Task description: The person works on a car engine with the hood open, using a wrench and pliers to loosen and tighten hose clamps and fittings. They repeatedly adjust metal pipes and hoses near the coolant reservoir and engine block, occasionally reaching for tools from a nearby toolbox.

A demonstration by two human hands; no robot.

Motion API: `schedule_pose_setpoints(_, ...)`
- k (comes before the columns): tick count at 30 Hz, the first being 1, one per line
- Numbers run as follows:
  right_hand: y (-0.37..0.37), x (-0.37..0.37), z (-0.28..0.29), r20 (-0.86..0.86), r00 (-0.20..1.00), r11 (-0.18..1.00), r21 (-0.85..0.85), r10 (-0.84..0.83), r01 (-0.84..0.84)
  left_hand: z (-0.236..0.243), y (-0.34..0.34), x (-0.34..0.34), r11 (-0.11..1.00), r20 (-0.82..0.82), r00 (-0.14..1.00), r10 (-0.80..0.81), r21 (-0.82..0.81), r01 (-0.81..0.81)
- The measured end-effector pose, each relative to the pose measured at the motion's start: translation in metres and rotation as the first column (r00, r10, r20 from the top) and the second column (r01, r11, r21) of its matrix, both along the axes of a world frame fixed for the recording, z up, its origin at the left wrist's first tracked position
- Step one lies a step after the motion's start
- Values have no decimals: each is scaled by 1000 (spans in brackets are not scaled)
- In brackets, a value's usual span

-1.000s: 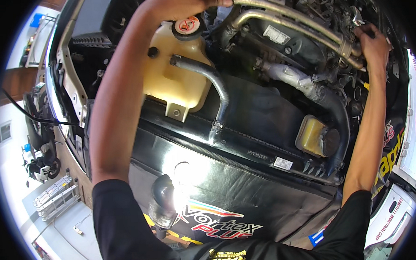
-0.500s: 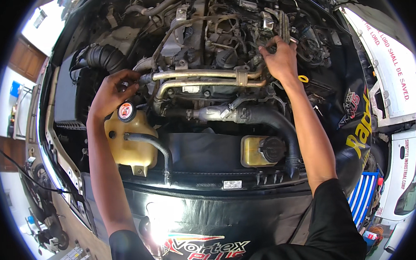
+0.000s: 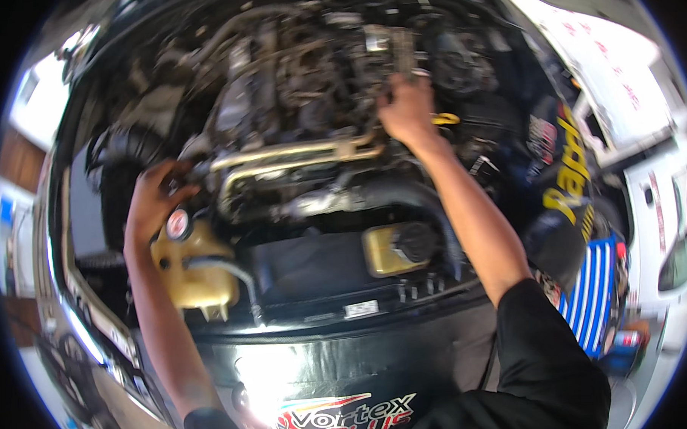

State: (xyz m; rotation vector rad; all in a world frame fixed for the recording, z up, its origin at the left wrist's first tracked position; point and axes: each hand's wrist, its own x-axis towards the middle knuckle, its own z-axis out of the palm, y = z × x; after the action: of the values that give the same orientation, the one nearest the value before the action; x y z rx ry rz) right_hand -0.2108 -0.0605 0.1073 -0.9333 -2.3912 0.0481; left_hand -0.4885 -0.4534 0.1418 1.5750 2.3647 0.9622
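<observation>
Reaching left: your left hand (image 3: 157, 197) curls its fingers just beside the left end of the metal pipes (image 3: 296, 150); blur hides whether they grip.
Reaching right: your right hand (image 3: 409, 112) bends its fingers beyond the pipes' right end; their grasp cannot be told.
Arm spread: wide, probably to work around both ends.
Pipes: two, brassy, nearly parallel, bracketed together, crossing the engine (image 3: 305, 87) front.

A black cover (image 3: 439, 351) with a colourful printed logo (image 3: 350, 415) lies across the lower middle, where a bright light (image 3: 267, 376) glares (washing out part of the cover). A blue-and-white striped panel (image 3: 591, 297) stands near a white vehicle (image 3: 666, 184) at the right; a blurred motorcycle (image 3: 71, 375) stands at lower left.
</observation>
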Motion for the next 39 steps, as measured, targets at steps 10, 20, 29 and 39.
schedule_pose_setpoints(10,-100,184,99,59,995,996,-46,82,-80,-12,-14,-15,945,-136,965,225,272,-182)
schedule_pose_setpoints(20,-200,639,27,-120,656,647,-371,-745,666,125,12,217,902,96,995,-21,432,-23)
schedule_pose_setpoints(29,-334,815,-92,-30,611,472,-665,-791,578,133,181,570,794,-153,799,-582,103,599)
schedule_pose_setpoints(39,-310,986,-47,71,669,478,-644,-740,597,-41,291,794,945,-438,848,-298,-6,328)
